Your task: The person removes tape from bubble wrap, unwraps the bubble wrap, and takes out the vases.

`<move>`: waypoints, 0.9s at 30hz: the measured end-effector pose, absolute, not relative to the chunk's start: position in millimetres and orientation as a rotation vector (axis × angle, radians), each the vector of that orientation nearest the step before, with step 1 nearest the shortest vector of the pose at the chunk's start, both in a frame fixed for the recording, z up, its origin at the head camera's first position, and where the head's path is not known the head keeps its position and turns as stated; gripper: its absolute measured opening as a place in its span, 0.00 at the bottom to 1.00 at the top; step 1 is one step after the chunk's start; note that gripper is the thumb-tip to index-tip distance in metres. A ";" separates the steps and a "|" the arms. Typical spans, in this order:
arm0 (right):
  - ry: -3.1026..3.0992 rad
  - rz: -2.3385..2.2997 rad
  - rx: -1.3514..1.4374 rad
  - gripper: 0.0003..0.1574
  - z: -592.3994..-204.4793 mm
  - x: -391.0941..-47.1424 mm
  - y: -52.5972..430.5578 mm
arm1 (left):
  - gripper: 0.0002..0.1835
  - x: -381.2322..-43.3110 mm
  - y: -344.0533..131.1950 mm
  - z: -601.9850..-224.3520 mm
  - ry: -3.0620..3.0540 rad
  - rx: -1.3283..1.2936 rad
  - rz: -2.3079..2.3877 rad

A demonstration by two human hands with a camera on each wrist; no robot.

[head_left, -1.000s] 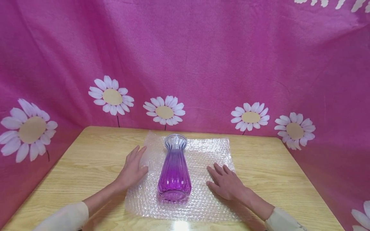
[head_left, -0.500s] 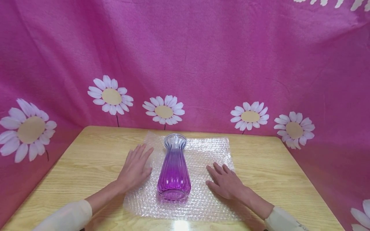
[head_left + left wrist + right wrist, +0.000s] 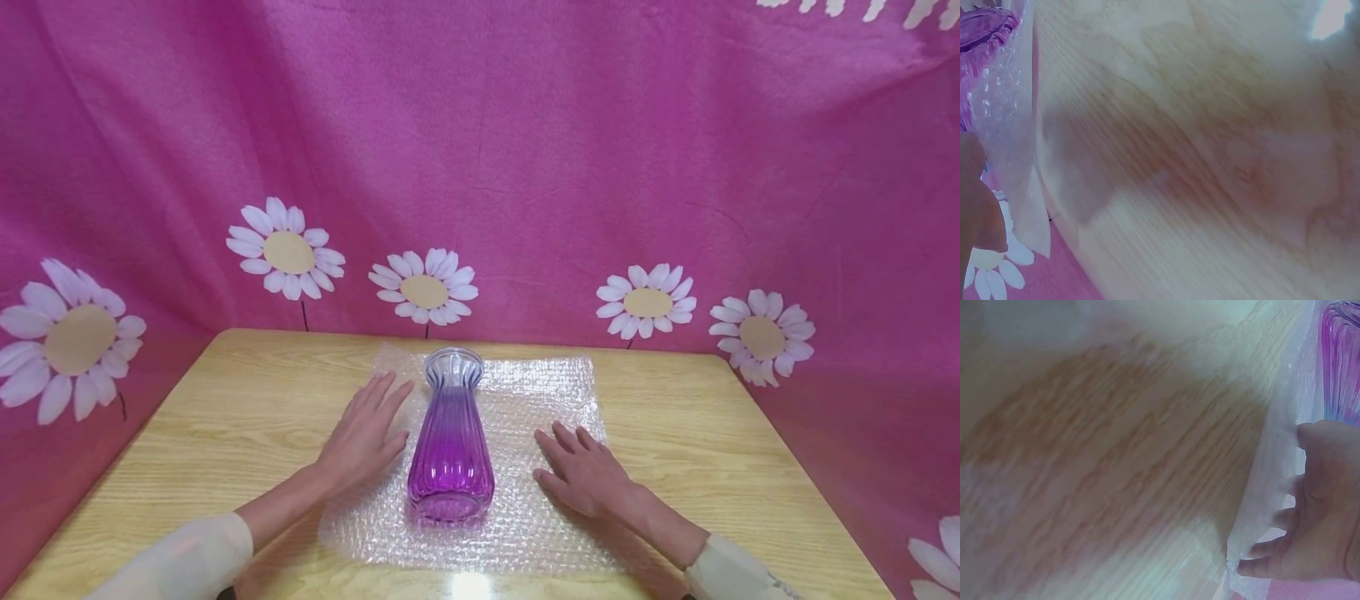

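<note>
A ribbed glass vase (image 3: 452, 442), purple at its base and clear at the flared mouth, lies on a sheet of bubble wrap (image 3: 517, 533) with its mouth toward the back. My left hand (image 3: 363, 437) is over the sheet's left side, fingers straight, close to the vase but apart from it. On the right side of the wrap rests my right hand (image 3: 588, 475), its fingers spread and extended. The right wrist view shows that hand (image 3: 1329, 506) beside the sheet's edge, with part of the vase (image 3: 1341, 362) beyond. Only a bit of the left hand (image 3: 982, 212) shows in the left wrist view.
Everything lies on a wood-grain table (image 3: 225, 433) with a rounded back edge. A pink cloth (image 3: 510, 167) printed with white daisies hangs behind it and along both sides. Light glares off the table's front (image 3: 470, 585).
My left hand has slid right and inward over the bubble wrap, nearer to the vase. The right hand, the vase and the sheet stay almost where they were.
</note>
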State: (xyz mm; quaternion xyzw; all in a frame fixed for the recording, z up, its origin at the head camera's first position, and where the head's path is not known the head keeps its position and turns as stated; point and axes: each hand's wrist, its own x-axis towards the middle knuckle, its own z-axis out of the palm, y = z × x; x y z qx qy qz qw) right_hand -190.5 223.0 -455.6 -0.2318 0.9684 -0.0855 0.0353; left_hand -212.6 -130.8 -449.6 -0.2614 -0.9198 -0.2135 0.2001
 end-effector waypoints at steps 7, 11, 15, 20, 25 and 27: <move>2.960 -0.266 -0.673 0.39 -456.3 -190.4 222.2 | 0.34 -215.9 -124.0 -448.6 -2.511 -0.777 -0.584; 2.963 -0.255 -0.674 0.39 -456.7 -190.7 222.1 | 0.31 -216.5 -119.5 -446.5 -2.492 -0.776 -0.636; 2.969 -0.242 -0.679 0.39 -456.8 -191.4 222.1 | 0.30 -215.7 -113.7 -443.6 -2.524 -0.741 -0.733; 2.967 -0.241 -0.679 0.39 -457.0 -192.0 222.6 | 0.28 -214.3 -105.4 -439.7 -2.625 -0.664 -0.900; 2.961 -0.243 -0.681 0.39 -456.7 -192.0 222.9 | 0.28 -216.3 -98.9 -436.6 -2.676 -0.624 -1.043; 2.957 -0.242 -0.682 0.39 -456.7 -192.0 223.1 | 0.28 -217.5 -96.4 -435.2 -2.681 -0.623 -1.096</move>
